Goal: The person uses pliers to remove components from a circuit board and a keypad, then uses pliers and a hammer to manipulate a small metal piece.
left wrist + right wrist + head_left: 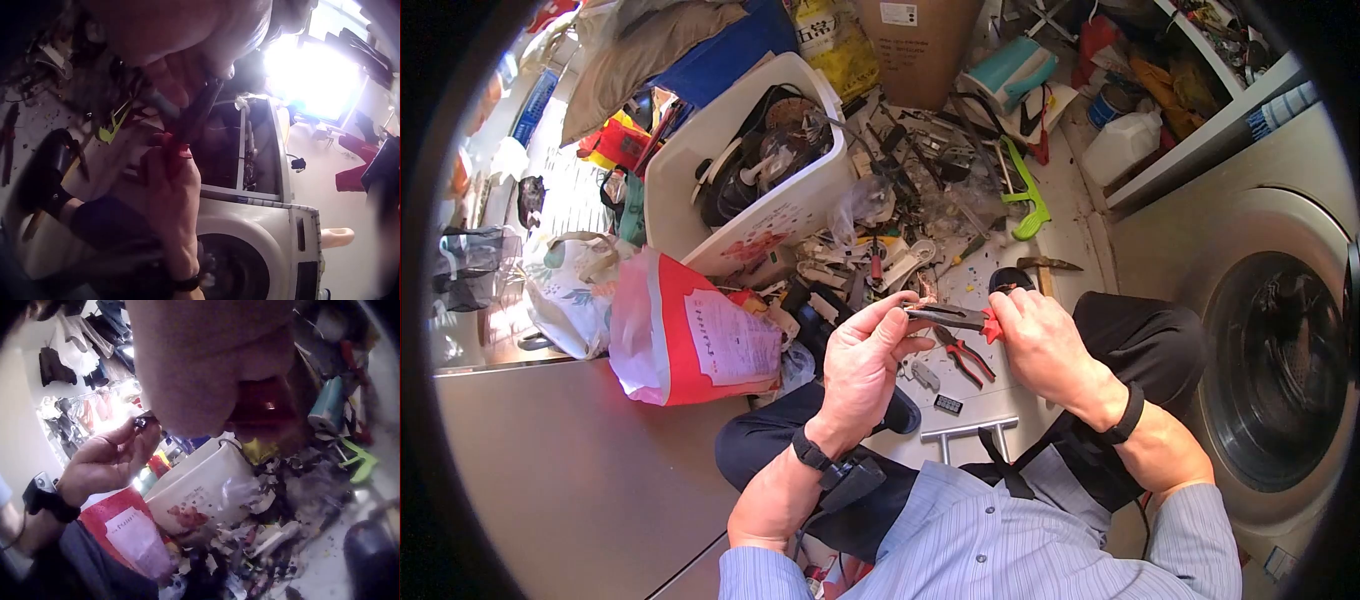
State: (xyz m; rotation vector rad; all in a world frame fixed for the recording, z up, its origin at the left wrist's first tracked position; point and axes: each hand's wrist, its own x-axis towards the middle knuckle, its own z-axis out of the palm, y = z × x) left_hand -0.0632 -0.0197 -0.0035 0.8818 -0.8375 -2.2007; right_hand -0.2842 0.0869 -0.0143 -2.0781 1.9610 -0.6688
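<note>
My right hand (1045, 345) grips a pair of long-nose pliers (952, 317) by the red handles, the dark nose pointing left. At the tip of that nose is my left hand (862, 362), thumb and fingers pinching a small dark piece (145, 420). The fingers hide most of the piece, and I cannot tell what it is. In the left wrist view the nose of the pliers reaches up to the left fingertips. A second pair of pliers (965, 357), with red and black handles, lies on the floor below the hands.
A hammer (1050, 264) and a green-handled tool (1027, 195) lie beyond the hands. Scrap parts spread before a white bin (750, 235). A red and white bag (710, 335) stands at left, a washing machine (1260, 330) at right. A small black block (947, 404) is on the floor.
</note>
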